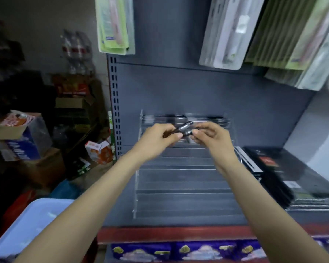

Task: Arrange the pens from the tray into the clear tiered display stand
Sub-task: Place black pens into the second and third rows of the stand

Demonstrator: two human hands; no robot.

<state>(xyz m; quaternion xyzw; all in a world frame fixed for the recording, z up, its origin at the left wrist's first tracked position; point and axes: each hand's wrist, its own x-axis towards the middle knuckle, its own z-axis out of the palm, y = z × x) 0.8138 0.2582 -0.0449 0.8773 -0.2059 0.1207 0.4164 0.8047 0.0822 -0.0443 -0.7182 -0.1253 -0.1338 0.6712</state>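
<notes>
Up near the back of the grey shelf (pixel 179 222), both hands meet over the upper steps of the clear tiered display stand (pixel 180 179). The left hand (pixel 156 140) has its fingers curled round a small bunch of pens (pixel 181 129); the grip is closed on them, with dark barrels and silvery ends poking out toward the right. How many pens it holds is hard to say, since motion blur smears them together and the fingers cover most of their length. The right hand (pixel 212 137) pinches the end of one of those pens between thumb and fingertips, so its grip is closed on a pen too. Its palm and lower fingers hide what lies directly under it on the stand.

Along the stand's topmost tier sits a row of dark pens (pixel 182 118), blurred and partly blocked by the two hands; their exact number cannot be read. The lower tiers show as pale horizontal edges, the acrylic barely separable from the grey shelf beneath.

At the lower left, a light blue tray (pixel 32 223) is cut off by the frame edge and crossed by the left forearm, and its contents are too vague to make out. A stack of black flat boxes (pixel 285 173) lies on the shelf just right of the stand. Hanging packets (pixel 115 25) above are cropped at the top. Cardboard boxes (pixel 72 103) crowd the dim left side.
</notes>
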